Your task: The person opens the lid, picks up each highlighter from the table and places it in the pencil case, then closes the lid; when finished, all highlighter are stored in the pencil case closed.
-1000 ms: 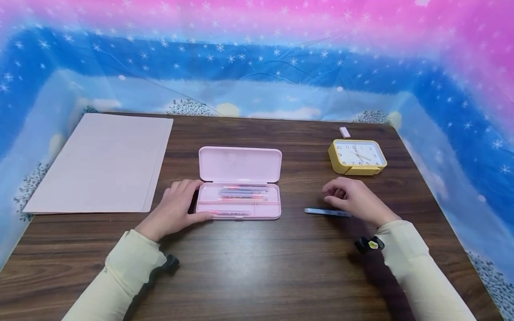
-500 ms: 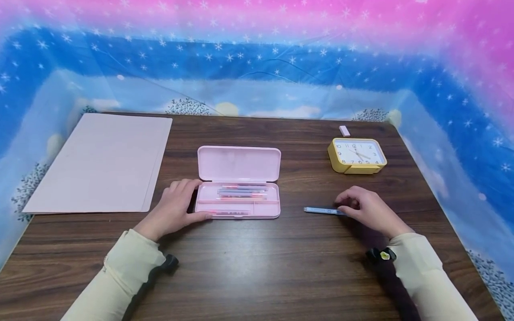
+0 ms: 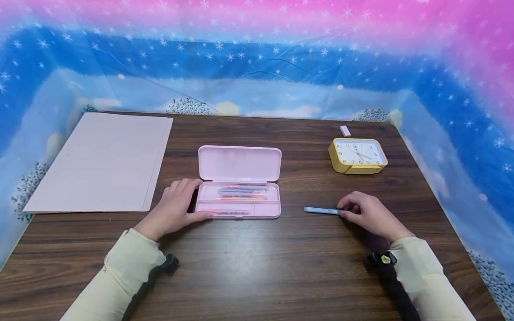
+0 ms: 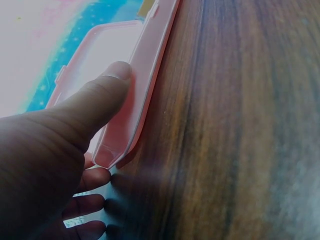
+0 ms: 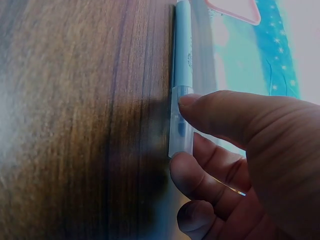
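Note:
An open pink pencil case (image 3: pixel 267 209) lies mid-table with its lid raised at the back and several pens (image 3: pixel 242 191) inside. One pinkish pen (image 3: pixel 230 212) lies in its front compartment. My left hand (image 3: pixel 174 207) holds the case by its left end, the thumb (image 4: pixel 107 95) on the front side and the fingers around the end. To the right, a light-blue pen (image 3: pixel 321 210) with a clear cap (image 5: pixel 181 125) lies on the table. My right hand (image 3: pixel 367 214) pinches that pen at the capped end; in the head view the fingers hide this end.
A large pale pink folder or board (image 3: pixel 104 165) lies at the left. A yellow alarm clock (image 3: pixel 357 156) sits behind my right hand, with a small pale pink eraser-like block (image 3: pixel 345 131) beyond it. A patterned curtain (image 3: pixel 257 62) surrounds the wooden table (image 3: pixel 241 276).
My right hand has moved right and slightly nearer to me, from above the light-blue pen to its capped end, and now pinches it. The left hand and the case have stayed in place.

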Demonstrator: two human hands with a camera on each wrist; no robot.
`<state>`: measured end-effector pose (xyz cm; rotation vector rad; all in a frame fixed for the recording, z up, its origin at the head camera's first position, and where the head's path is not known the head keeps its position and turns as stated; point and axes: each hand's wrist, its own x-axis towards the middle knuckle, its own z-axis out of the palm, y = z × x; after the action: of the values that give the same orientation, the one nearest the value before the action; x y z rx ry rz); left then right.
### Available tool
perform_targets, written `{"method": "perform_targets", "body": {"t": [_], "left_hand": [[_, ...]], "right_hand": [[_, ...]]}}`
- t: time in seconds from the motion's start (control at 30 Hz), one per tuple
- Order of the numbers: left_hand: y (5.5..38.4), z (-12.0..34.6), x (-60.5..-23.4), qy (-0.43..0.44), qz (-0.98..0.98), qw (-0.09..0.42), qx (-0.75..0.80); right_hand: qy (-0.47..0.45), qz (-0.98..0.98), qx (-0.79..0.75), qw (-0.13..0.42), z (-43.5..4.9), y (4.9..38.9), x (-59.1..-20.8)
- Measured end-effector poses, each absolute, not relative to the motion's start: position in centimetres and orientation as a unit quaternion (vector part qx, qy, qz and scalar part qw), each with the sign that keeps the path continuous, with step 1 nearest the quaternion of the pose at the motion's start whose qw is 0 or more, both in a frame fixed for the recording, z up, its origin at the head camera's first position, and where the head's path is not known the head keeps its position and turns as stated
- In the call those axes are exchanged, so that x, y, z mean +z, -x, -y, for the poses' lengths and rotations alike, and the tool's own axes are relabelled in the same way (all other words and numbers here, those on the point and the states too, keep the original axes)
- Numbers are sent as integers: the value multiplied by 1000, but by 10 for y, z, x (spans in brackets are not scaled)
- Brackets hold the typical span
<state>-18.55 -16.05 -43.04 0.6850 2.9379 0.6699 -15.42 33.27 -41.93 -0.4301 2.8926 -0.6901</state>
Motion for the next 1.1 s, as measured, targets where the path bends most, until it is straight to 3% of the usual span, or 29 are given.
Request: {"method": "perform_targets", "body": {"t": [1.1], "left_hand": [[184, 160, -430, -224, -951, 17, 213]], "right_hand": [[180, -955, -230, 45, -324, 158, -408]]}}
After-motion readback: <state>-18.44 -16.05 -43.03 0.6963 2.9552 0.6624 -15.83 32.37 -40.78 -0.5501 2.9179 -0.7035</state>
